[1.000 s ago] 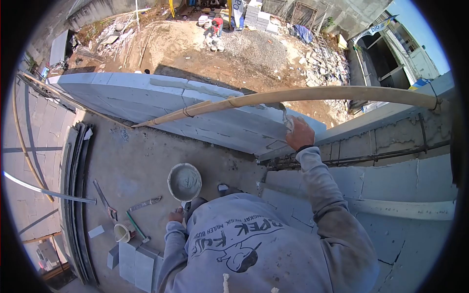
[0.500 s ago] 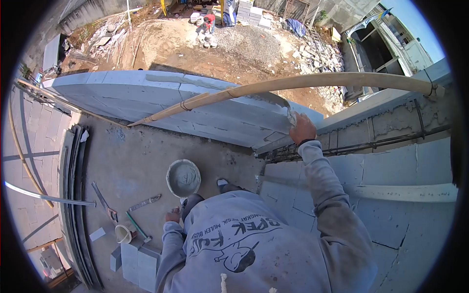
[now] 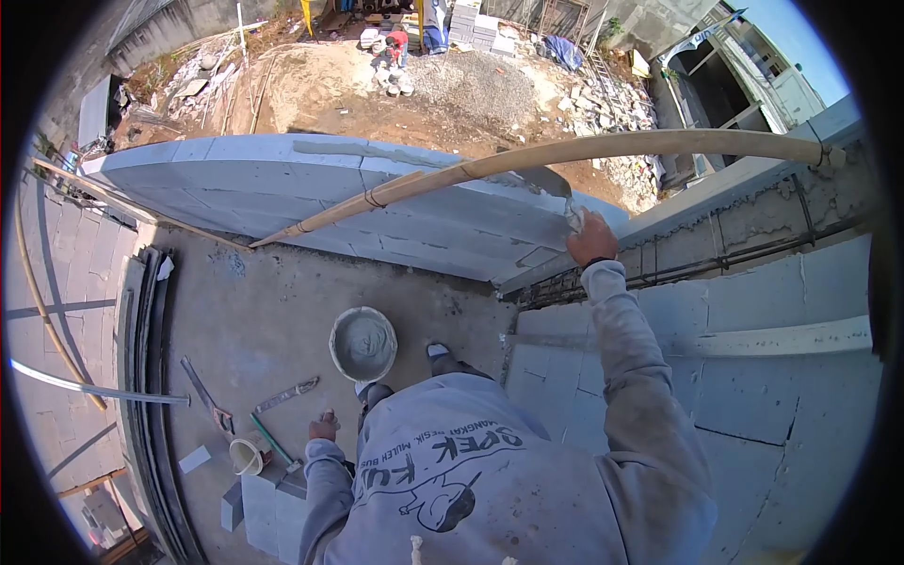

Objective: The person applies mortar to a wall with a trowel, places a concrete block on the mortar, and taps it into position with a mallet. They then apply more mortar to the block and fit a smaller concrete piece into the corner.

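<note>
My right hand (image 3: 592, 237), arm stretched forward, is closed around the mortar-smeared handle of a trowel (image 3: 546, 179). The blade lies at the top edge of the pale block wall (image 3: 424, 212), partly behind a bamboo pole (image 3: 490, 168). A strip of wet mortar (image 3: 377, 153) runs along the wall's top farther left. Low beside my knee, my left hand (image 3: 323, 426) hangs with its fingers loosely apart and nothing visible in them. A round bucket of grey mortar (image 3: 363, 345) stands on the floor in front of my feet.
On the floor at left lie a handsaw (image 3: 207, 397), a flat mortar-stained tool (image 3: 288, 394), a green-handled hammer (image 3: 274, 441), a small pail (image 3: 250, 454) and loose blocks (image 3: 273, 513). Rebar (image 3: 678, 270) lines the right corner. Beyond the wall, a person in red (image 3: 396, 44) works on lower ground.
The trowel and my right hand have shifted slightly right and farther along the wall top. My left hand has moved a little away from my knee. The view has tilted slightly.
</note>
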A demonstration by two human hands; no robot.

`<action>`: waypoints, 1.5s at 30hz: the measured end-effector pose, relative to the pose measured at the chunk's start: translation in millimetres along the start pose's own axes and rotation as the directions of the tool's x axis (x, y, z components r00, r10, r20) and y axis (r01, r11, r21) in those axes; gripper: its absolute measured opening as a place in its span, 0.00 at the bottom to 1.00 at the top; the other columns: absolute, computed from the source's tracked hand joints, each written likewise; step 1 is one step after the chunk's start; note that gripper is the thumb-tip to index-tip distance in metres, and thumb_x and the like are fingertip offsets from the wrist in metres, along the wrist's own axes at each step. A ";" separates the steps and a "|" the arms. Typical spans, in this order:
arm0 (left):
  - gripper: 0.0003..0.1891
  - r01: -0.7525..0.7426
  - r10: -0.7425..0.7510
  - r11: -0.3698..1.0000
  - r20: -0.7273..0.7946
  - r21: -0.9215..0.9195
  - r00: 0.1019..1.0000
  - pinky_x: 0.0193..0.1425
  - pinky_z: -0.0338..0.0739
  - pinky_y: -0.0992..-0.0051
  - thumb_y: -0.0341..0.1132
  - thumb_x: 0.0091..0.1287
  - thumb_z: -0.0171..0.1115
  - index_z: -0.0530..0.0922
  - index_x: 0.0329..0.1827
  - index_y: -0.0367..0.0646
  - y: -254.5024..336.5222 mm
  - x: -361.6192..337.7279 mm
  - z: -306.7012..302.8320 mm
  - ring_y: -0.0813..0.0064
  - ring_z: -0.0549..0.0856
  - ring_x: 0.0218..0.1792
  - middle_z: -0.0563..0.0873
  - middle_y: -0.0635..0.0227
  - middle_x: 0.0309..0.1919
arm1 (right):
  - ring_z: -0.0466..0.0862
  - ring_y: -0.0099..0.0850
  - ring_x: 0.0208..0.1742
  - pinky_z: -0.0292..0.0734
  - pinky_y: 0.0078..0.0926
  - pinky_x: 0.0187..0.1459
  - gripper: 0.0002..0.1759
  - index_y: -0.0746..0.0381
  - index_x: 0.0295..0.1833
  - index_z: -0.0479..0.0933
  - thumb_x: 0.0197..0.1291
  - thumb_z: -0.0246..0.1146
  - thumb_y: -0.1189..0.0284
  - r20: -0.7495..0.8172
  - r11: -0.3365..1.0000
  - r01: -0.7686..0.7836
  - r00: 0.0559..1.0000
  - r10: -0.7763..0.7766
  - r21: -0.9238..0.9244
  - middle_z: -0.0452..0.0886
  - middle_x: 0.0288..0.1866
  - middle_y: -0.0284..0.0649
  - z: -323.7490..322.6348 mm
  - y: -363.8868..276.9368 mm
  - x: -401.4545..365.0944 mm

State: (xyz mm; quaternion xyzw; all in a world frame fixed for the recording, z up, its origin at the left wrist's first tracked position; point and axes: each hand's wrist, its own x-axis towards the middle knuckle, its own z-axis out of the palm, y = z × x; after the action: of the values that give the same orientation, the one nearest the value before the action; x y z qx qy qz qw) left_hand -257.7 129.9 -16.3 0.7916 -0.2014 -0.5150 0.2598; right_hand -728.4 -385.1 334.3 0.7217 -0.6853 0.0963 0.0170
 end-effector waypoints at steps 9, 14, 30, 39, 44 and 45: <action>0.21 0.249 -0.254 0.966 -0.099 -0.065 0.962 0.28 0.75 0.70 0.50 0.60 0.59 0.80 0.35 0.37 10.4 -56.4 1.4 0.74 0.82 0.25 0.83 0.66 0.26 | 0.71 0.23 0.15 0.69 0.23 0.17 0.15 0.61 0.41 0.72 0.44 0.61 0.76 0.530 -0.077 -0.528 0.816 0.232 0.846 0.72 0.22 0.35 19.4 -49.5 -104.3; 0.20 0.121 -0.110 0.986 -0.097 0.118 0.989 0.32 0.76 0.70 0.47 0.59 0.58 0.81 0.37 0.35 -1.6 -54.1 -11.2 0.70 0.84 0.27 0.84 0.61 0.27 | 0.79 0.32 0.23 0.75 0.29 0.26 0.18 0.65 0.43 0.72 0.42 0.62 0.74 0.658 0.434 -0.639 0.741 0.129 0.635 0.79 0.29 0.43 90.5 -77.0 -202.8; 0.22 0.515 -0.548 0.831 -0.157 -0.211 0.821 0.47 0.74 0.72 0.47 0.64 0.55 0.78 0.48 0.33 -89.2 -62.3 -26.6 0.69 0.83 0.40 0.85 0.57 0.36 | 0.79 0.40 0.53 0.75 0.35 0.51 0.20 0.63 0.50 0.75 0.51 0.59 0.68 0.915 0.939 0.289 0.400 0.058 -0.186 0.80 0.49 0.47 537.2 -329.6 -295.4; 0.23 0.717 -0.741 0.672 -0.146 -0.185 0.656 0.44 0.75 0.71 0.48 0.62 0.55 0.80 0.43 0.33 -188.2 -106.8 -17.8 0.67 0.84 0.37 0.85 0.56 0.33 | 0.80 0.41 0.51 0.75 0.34 0.51 0.19 0.65 0.47 0.77 0.49 0.60 0.67 0.934 0.979 0.179 0.356 0.029 -0.099 0.80 0.47 0.48 593.1 -357.6 -326.2; 0.24 0.480 -0.519 0.842 -0.124 -0.248 0.846 0.44 0.74 0.71 0.49 0.63 0.54 0.79 0.45 0.33 -102.3 -40.4 -27.7 0.66 0.84 0.37 0.85 0.55 0.35 | 0.78 0.43 0.52 0.73 0.35 0.53 0.29 0.69 0.55 0.68 0.48 0.59 0.65 0.886 0.977 0.184 0.464 0.008 -0.105 0.78 0.49 0.51 482.4 -299.0 -328.7; 0.24 0.392 -0.431 0.887 -0.131 -0.245 0.893 0.44 0.74 0.72 0.49 0.63 0.54 0.79 0.45 0.34 -87.3 -34.6 -31.8 0.67 0.84 0.36 0.85 0.56 0.35 | 0.78 0.43 0.52 0.73 0.35 0.53 0.30 0.69 0.57 0.68 0.47 0.58 0.65 0.881 0.978 0.186 0.473 -0.009 -0.090 0.79 0.48 0.52 453.1 -292.6 -323.3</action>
State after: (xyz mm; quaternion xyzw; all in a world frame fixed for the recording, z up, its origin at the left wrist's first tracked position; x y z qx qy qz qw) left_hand -237.4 225.1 -35.1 0.8277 0.0521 -0.5024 0.2444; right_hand -399.2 -119.7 -131.2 0.7029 -0.5610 -0.3463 -0.2670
